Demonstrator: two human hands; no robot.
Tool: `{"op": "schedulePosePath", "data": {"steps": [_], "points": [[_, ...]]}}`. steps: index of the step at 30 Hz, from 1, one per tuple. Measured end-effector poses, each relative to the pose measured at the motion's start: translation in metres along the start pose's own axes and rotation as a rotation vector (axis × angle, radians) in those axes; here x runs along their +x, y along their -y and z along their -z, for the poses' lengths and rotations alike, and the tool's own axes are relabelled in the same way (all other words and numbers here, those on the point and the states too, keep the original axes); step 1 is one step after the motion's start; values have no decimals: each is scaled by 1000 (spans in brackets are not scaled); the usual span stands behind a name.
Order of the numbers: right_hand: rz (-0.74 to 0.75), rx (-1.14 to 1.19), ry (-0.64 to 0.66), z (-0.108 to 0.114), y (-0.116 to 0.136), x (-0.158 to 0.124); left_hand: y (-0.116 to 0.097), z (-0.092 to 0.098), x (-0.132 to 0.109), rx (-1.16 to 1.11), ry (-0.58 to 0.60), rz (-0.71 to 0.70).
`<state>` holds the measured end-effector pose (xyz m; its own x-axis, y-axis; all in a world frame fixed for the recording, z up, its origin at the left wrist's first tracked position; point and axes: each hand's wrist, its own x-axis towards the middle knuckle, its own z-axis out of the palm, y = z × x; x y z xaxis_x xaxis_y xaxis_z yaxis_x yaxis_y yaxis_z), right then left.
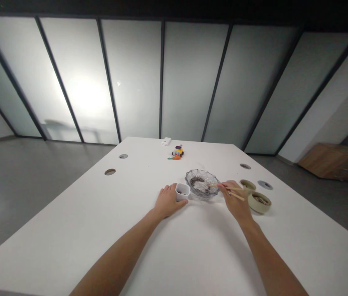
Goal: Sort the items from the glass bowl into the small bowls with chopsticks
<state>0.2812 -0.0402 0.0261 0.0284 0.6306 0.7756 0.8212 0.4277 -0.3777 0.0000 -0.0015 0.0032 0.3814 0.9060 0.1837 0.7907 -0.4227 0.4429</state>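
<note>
My left hand (166, 201) is curled around the left side of a small white cup (182, 197), which stands on the white table. A few small dark pieces lie inside the cup. Just right of it sits a clear glass bowl (203, 172) with a scalloped rim, holding a cluster of small dark pieces (196, 180) mostly toward its left side. A pair of wooden chopsticks (235, 188) is pinched in my right hand (235, 205), at the bowl's right edge. Their tips reach over the bowl; whether they grip a piece is too small to tell.
Right of my right hand are two pale green round rolls or containers (258, 208), the nearer one with things inside. Farther back lie a yellow and grey toy vehicle (178, 151), an orange and green object (175, 158) and a white box (166, 141). Round holes (110, 172) pierce the table (143, 181).
</note>
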Motion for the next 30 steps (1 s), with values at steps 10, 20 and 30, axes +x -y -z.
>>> {"op": "schedulePosePath", "data": {"steps": [10,20,30], "points": [[-19,102,28,-6,-13,-2,1,-3,1,-2,-7,-9],[-35,86,48,-8,-12,-5,0,0,0,-5,7,1],[-40,87,-6,-8,-12,-4,1,-3,1,-1,-4,-10]]}}
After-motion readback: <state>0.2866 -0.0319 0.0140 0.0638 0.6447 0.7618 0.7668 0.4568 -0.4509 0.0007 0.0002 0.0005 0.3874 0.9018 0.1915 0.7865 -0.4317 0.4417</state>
